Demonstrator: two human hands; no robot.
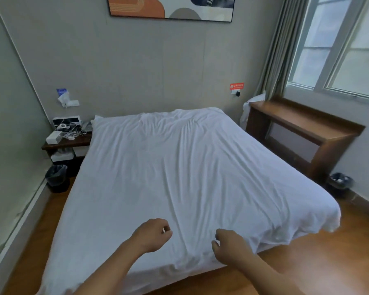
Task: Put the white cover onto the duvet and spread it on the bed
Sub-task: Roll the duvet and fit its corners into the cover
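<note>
The white covered duvet lies spread over the whole bed, lightly wrinkled, its edges hanging over the sides and the foot. Above its near end, my left hand hovers with fingers loosely curled and nothing in them. A little to the right, my right hand is also loosely curled and holds nothing, just over the cloth near the foot edge.
A dark nightstand with boxes and cables stands at the bed's left, a black bin below it. A wooden counter runs under the window at right, with another bin on the wooden floor.
</note>
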